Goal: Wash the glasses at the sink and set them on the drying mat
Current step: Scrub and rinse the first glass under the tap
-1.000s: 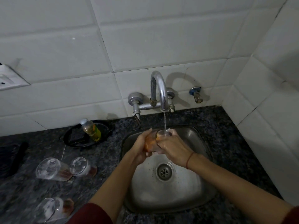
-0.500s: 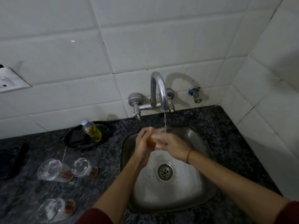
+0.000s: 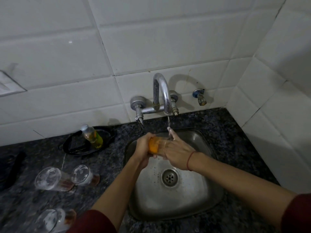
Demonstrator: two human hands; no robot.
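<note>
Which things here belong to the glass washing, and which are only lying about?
Job: glass under the running tap, gripped by left hand and right hand; sink; three glasses lying on the counter.
Lying about: yellow-liquid bottle, black tray, wall valve, socket.

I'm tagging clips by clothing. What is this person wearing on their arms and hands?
Dark red sleeves cover the upper arms; the forearms are bare. The right hand has a thin red thread round its wrist. The left hand wears nothing. No gloves.
</note>
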